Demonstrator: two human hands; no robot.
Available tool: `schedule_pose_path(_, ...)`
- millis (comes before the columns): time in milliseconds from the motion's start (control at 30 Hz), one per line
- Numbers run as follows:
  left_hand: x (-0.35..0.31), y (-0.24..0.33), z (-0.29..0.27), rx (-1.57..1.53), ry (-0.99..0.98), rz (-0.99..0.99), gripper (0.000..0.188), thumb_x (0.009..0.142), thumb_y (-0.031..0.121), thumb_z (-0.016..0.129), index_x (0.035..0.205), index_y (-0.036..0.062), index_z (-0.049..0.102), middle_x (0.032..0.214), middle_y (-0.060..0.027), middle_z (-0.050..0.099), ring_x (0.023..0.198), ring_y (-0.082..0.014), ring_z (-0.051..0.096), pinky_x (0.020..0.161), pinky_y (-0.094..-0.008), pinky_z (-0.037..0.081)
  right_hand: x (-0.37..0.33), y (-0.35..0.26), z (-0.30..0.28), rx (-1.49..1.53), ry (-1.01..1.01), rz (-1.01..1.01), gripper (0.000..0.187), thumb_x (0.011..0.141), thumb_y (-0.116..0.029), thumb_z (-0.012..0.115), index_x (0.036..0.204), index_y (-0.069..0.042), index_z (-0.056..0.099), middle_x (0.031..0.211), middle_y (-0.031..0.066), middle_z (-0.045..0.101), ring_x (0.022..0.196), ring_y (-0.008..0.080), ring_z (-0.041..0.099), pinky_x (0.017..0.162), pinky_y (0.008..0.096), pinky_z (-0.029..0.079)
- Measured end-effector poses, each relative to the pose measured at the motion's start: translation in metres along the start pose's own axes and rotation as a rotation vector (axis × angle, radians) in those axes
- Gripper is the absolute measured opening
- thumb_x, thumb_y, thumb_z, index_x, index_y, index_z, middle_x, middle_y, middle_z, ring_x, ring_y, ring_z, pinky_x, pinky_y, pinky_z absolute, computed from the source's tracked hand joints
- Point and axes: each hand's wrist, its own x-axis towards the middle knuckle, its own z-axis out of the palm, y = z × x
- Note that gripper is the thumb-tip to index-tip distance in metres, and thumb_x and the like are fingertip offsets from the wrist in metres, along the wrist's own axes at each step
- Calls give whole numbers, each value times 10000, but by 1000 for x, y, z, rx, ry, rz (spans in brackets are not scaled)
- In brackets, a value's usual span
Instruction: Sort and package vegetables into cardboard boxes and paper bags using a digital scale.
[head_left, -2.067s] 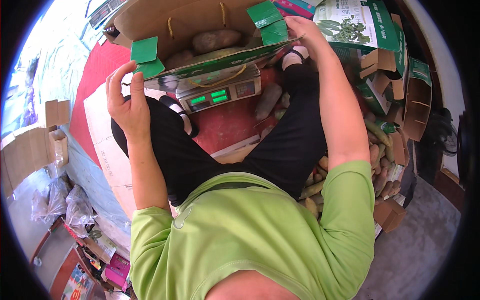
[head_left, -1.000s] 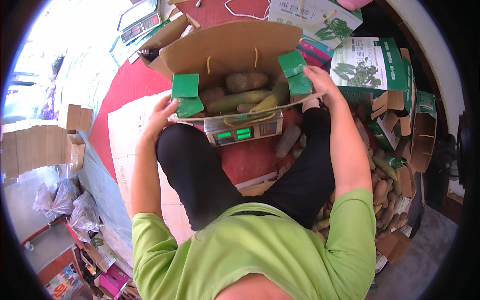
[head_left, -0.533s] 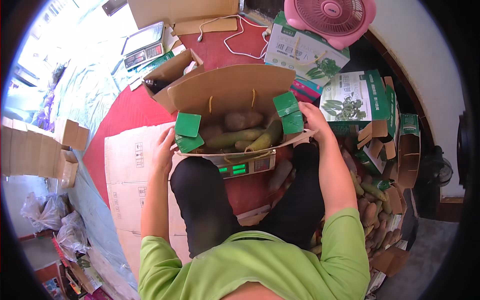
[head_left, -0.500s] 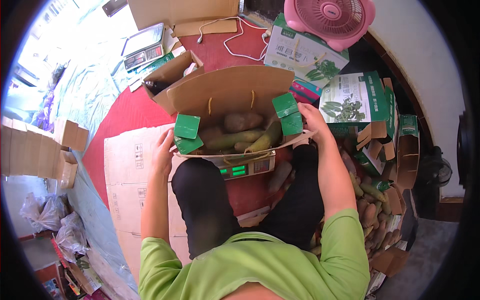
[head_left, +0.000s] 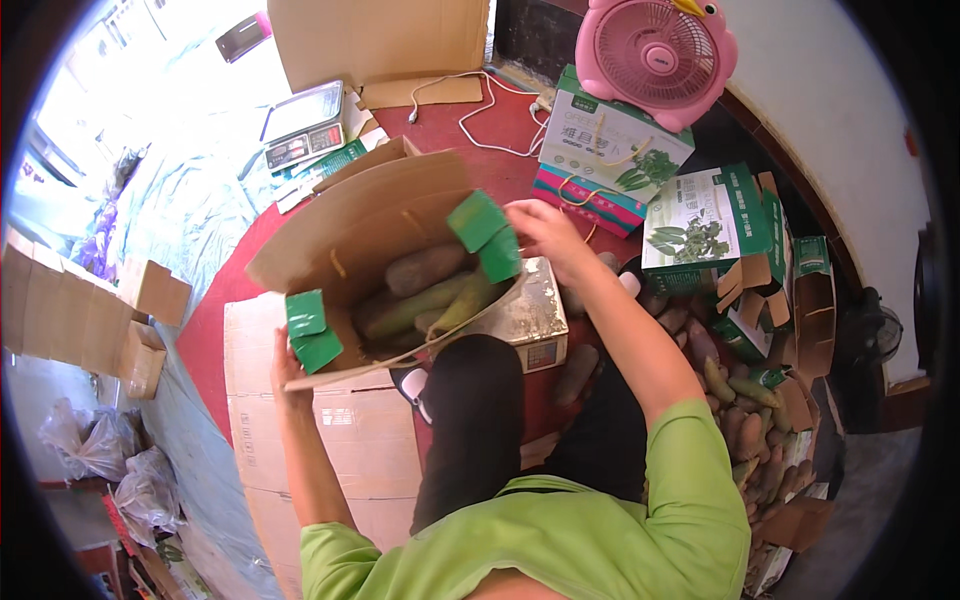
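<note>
My two hands hold an open cardboard box (head_left: 345, 225) by its opposite sides. My left hand (head_left: 289, 372) grips the lower left corner, and my right hand (head_left: 545, 238) is at the upper right side; some fingers are hidden behind the cardboard. Green flaps (head_left: 312, 330) fold out at both ends, and yellow cord loops hang inside the raised lid. Several long green radishes (head_left: 410, 308) and a brownish one (head_left: 428, 270) lie in the box. It is turned askew above my left knee, partly covering a digital scale (head_left: 538, 310) with a worn metal platform.
Flattened cardboard (head_left: 330, 440) covers the floor at left. A heap of radishes (head_left: 755, 430) lies at right beside printed green-and-white boxes (head_left: 700, 215). A pink fan (head_left: 658, 60) stands on a carton at the back. Another scale (head_left: 303, 130) is at the far left, near a white cable (head_left: 490, 105).
The box of radishes has moved left and been turned, its right end now farther away than its left. More of the scale's platform shows. Both hands have moved with the box.
</note>
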Motion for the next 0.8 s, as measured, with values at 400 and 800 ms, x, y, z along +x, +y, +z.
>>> schedule_pose_path(400, -147, 71, -229, 85, 496, 91, 673, 891, 585, 459, 1355, 103, 385, 1203, -120, 554, 1034, -239, 582, 854, -374, 503, -11, 76, 232, -427, -393, 81, 641, 733, -306, 692, 1233, 31, 472, 1063, 201, 598, 934, 254, 604, 792, 353, 494)
schedule_pose_path(800, -319, 23, -417, 422, 881, -310, 660, 893, 531, 507, 1307, 21, 449, 1204, -144, 550, 1077, -251, 547, 890, -367, 455, -103, 218, 339, -821, -1084, 275, 270, 710, -187, 650, 920, -18, 655, 839, 134, 666, 776, 285, 644, 669, 401, 524)
